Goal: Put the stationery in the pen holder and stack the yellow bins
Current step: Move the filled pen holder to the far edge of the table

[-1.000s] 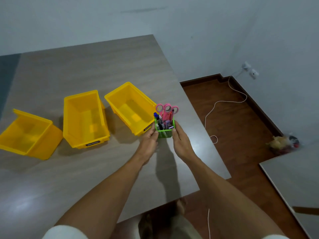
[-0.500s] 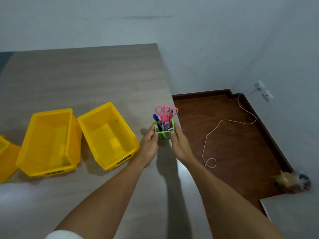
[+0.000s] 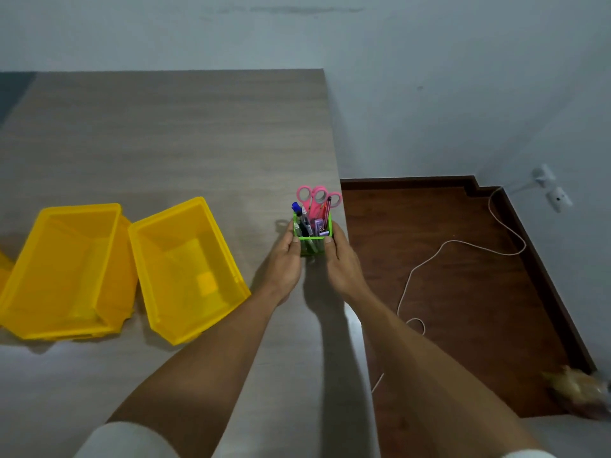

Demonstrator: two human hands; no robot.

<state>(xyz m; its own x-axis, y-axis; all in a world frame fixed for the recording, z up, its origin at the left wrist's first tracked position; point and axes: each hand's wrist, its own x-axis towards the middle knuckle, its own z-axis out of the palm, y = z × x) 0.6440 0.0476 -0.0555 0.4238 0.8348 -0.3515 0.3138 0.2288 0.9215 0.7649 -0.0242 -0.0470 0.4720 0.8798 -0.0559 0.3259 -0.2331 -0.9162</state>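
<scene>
Green pen holder (image 3: pixel 312 241) clasped between left hand (image 3: pixel 283 264) and right hand (image 3: pixel 344 266).

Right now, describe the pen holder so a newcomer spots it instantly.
Find the grey wood-grain table and follow its right edge toward the person. The pen holder stands there, clasped between the left hand and right hand. It alone is small, green and bristling with pens and pink scissors; its neighbours are empty yellow bins.

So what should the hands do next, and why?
Probably let go of the green pen holder: it already holds the scissors and pens. Then the left hand could reach for the nearest yellow bin, since the bins sit side by side, unstacked.
</scene>
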